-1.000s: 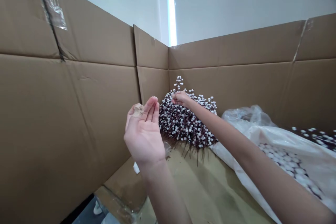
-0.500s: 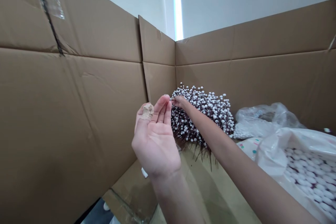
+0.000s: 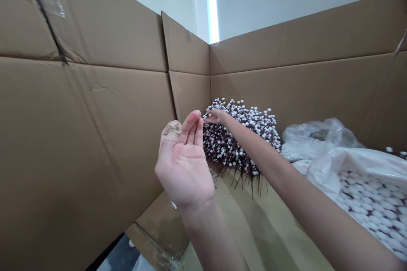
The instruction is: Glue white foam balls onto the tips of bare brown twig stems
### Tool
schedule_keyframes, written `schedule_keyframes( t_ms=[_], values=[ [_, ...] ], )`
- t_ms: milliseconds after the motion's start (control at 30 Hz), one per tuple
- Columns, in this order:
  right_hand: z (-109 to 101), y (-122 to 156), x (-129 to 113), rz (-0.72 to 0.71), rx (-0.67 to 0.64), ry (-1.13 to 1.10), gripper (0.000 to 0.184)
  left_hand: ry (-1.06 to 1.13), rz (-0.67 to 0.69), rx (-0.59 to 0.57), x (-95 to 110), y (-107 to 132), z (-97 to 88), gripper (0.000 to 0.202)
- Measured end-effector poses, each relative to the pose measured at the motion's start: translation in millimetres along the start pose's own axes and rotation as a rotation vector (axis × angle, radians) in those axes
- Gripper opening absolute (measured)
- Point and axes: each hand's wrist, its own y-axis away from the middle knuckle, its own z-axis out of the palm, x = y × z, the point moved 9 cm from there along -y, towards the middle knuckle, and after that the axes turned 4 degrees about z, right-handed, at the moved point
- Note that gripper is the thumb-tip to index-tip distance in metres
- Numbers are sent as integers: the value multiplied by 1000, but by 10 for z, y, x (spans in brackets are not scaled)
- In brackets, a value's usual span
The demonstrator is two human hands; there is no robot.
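While the left hand (image 3: pixel 187 165) is held up palm towards the camera, the right hand (image 3: pixel 217 116) reaches out to the upper left edge of a dense bunch of dark, thin stems topped with small, round white berries (image 3: pixel 227 152). The bunch lies on a brown, flat surface (image 3: pixel 244 220), near the corner of tall, brown cardboard walls (image 3: pixel 121 114). The step in hand appears to be handling at that edge; a sure hold there would call for the fingers to close on a single stem without dragging its neighbours.

The left fingers lie together, slightly curled, with no object visible in the palm; a beige, crinkled wrap (image 3: pixel 172 130) covers the thumb's end. Whether the right fingers pinch a stem, I cannot tell.

The berries crowd the top and sides, the stems looking dark purplish-brown, their bare ends poking out below like loose bristles.
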Motion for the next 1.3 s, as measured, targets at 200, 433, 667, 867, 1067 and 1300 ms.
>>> schedule_keyframes(
  t_ms=[200,433,667,867,1067,1300],
  values=[
    [-309,490,-287,54,56,35,49,-7,29,-4,33,4,2,12],
    [-1341,1808,-713,18,241,273,57,-104,52,-120,-41,18,162,5],
    [-2978,3949,-479,-3,728,355,56,-90,-34,-162,-383,253,634,6],
    [-4056,5465,462,309,1253,710,41,-135,-70,-400,-711,632,1141,5],
    [-4459,5857,1285,614,1202,1011,20,-178,-158,-525,-992,979,1414,5],
    [-4551,5759,1492,651,1045,1163,24,-259,-172,-580,-1146,1118,1500,6]
  ],
)
